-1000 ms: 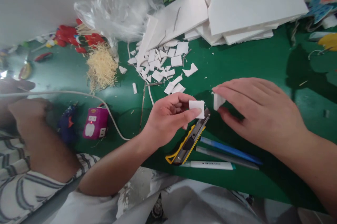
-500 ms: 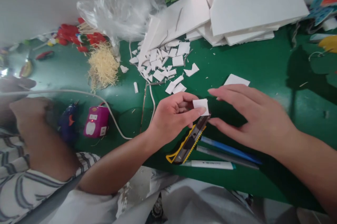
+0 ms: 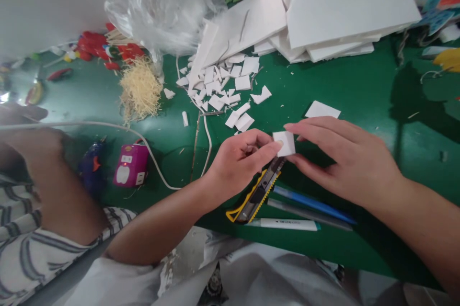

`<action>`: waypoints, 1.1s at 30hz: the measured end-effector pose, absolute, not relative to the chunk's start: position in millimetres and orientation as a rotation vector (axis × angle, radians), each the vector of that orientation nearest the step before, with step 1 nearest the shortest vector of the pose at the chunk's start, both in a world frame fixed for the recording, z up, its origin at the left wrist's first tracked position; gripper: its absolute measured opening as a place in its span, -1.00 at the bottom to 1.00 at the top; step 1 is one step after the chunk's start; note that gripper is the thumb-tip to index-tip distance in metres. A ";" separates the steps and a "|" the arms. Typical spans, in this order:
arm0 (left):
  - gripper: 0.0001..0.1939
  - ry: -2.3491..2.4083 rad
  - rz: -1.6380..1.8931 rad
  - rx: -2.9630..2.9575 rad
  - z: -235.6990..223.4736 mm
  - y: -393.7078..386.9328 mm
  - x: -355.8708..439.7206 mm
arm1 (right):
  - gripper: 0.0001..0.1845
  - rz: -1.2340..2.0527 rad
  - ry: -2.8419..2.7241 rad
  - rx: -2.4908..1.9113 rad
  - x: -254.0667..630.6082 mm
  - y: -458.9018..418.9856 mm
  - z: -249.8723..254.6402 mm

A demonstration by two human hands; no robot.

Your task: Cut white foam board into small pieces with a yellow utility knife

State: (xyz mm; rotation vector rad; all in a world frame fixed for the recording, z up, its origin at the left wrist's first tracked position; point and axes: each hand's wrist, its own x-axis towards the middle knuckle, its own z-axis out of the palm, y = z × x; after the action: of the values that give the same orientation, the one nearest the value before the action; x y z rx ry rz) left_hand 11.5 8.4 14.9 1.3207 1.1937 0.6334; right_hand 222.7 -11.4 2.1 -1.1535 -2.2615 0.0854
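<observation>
Between thumb and fingers, my left hand [image 3: 240, 162] pinches a small square white foam piece [image 3: 286, 144]. My right hand [image 3: 345, 157] meets the piece from the right, its fingertips at the upper edge and its thumb at the lower edge. Just below the piece, a yellow and black utility knife [image 3: 257, 193] lies on the green table [image 3: 359, 88]. Beside it are a blue pen [image 3: 316, 204], a grey stick-like tool [image 3: 309, 213] and a white marker [image 3: 287, 224]. Another flat white foam piece [image 3: 322, 109] rests beyond my right hand.
White foam scraps [image 3: 215, 88] lie beyond my left hand, with stacked foam sheets [image 3: 345, 4] and a clear plastic bag [image 3: 172, 18] behind. A thin white cable [image 3: 154, 157] runs past a magenta box [image 3: 131, 166]. Another person's arm [image 3: 61, 186] is at the left.
My left hand has moved slightly right with the foam piece, which has turned a little. My right fingertips now meet its edges. The knife and pens stay put.
</observation>
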 end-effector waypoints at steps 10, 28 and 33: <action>-0.54 1.307 -0.077 2.361 28.9 -22.2 -3.0 | -0.69 0.120 -2.054 -1.738 227.9 -7.1 2.6; -0.63 1.325 0.355 2.704 34.4 -17.2 -17.6 | -0.51 0.289 -2.320 -1.524 230.0 -4.9 -4.6; -0.65 1.314 0.351 2.736 27.1 -15.7 -16.8 | -0.66 0.246 -2.265 -1.602 226.9 -6.0 -3.4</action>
State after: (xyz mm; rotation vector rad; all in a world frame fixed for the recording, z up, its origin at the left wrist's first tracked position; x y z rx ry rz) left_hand -16.8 -15.7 27.1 2.7364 1.3145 0.3508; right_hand 226.9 -6.0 -3.4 -1.6021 -2.2647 0.2461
